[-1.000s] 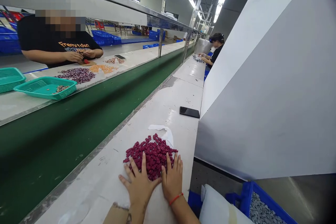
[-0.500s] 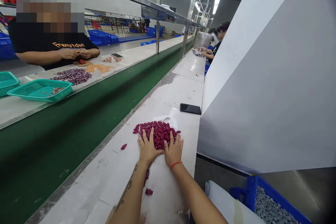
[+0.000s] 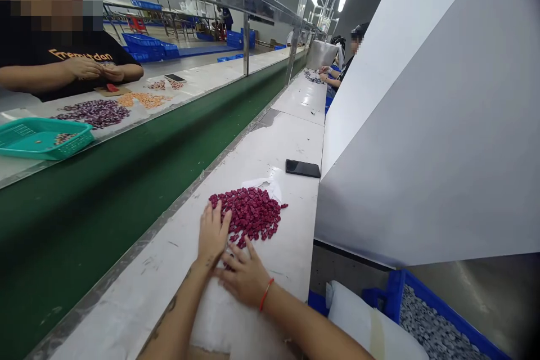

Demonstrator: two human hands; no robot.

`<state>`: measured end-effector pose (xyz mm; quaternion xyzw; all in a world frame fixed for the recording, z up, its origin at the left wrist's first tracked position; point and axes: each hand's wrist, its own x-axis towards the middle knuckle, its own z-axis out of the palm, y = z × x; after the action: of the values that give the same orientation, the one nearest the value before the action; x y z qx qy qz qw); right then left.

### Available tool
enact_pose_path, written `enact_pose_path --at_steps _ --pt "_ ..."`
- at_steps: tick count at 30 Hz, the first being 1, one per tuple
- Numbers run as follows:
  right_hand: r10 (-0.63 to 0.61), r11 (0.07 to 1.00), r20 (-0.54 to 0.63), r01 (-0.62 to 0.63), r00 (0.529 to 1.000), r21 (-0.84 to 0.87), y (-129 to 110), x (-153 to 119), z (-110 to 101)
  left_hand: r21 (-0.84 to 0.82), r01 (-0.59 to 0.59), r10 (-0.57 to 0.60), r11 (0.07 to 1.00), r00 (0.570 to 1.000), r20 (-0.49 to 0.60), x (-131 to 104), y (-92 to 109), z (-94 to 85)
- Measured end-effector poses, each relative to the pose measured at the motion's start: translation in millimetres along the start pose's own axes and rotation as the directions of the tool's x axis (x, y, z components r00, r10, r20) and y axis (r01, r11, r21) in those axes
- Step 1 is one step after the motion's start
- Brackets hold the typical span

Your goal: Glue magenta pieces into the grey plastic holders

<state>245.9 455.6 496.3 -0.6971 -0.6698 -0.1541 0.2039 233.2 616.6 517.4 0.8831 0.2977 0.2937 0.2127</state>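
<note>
A heap of small dark-red pieces (image 3: 253, 211) lies spread on the white tabletop (image 3: 261, 149). My left hand (image 3: 214, 230) rests flat against the heap's left edge, fingers stretched forward and touching the pieces. Just below the heap, my right hand (image 3: 243, 274), with a red cord at its wrist, lies with fingers apart and pointing left. A few pieces show beside its fingers, partly hidden by them. Neither hand is wrapped round anything. Behind the heap is a crumpled white sheet (image 3: 270, 185).
A black phone (image 3: 302, 169) lies farther along the table's right side. The green conveyor belt (image 3: 126, 180) runs along the left. Across it, a person works by a teal basket (image 3: 71, 149). A white panel (image 3: 422, 152) and a blue crate (image 3: 394, 292) stand at right.
My left hand has moved left along the heap. My right hand has drawn back and turned to point left. The loose pieces on the left and nearer side no longer lie apart there.
</note>
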Motion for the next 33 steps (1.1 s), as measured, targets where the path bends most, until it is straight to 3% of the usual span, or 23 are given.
enact_pose_path --at_steps 3,5,8,11,12,14,17,21,23,26,30,33 --pt "0.003 1.000 0.036 -0.004 0.999 0.019 38 18 3 -0.048 -0.025 0.026 0.999 1.000 0.002 14 17 24.4" --pt "-0.002 0.999 0.059 0.000 0.998 0.036 58 27 1 -0.074 -0.019 0.019 0.997 1.000 0.000 26 23 31.2" --pt "0.044 0.997 0.066 -0.047 0.997 0.056 72 29 -9 -0.113 -0.023 0.022 0.993 1.000 -0.012 44 21 23.9" --pt "0.222 0.973 0.028 -0.224 0.975 0.057 70 15 -21 -0.107 0.030 -0.038 0.994 0.997 -0.065 56 9 6.1" --pt "0.319 0.946 0.007 -0.318 0.948 0.054 67 7 -23 -0.094 0.067 -0.074 0.993 0.995 -0.072 58 5 1.5" --pt "0.526 0.850 -0.029 -0.524 0.850 0.053 64 -8 -26 -0.060 0.129 -0.132 0.990 0.991 -0.038 60 1 -1.7" --pt "0.717 0.696 -0.004 -0.715 0.697 0.067 65 -18 -22 -0.043 0.118 -0.114 0.992 0.989 0.098 60 7 7.4" --pt "0.762 0.632 0.072 -0.764 0.643 0.132 67 -11 -19 -0.078 0.036 -0.018 0.996 0.975 0.223 57 26 16.4" --pt "0.755 0.628 0.075 -0.751 0.652 0.206 53 -11 -26 -0.072 0.020 -0.001 0.997 0.969 0.245 53 36 5.7" --pt "0.680 0.645 0.107 -0.661 0.725 0.383 4 -25 -37 -0.051 -0.036 0.050 0.998 0.947 0.318 37 47 -30.2" --pt "0.556 0.570 0.205 -0.549 0.805 0.611 -74 -51 -39 -0.058 -0.133 0.144 0.989 0.854 0.500 -7 56 -83.7" --pt "0.515 0.510 0.246 -0.524 0.821 0.682 -105 -61 -35 -0.064 -0.133 0.146 0.989 0.800 0.583 -46 51 -106.0"
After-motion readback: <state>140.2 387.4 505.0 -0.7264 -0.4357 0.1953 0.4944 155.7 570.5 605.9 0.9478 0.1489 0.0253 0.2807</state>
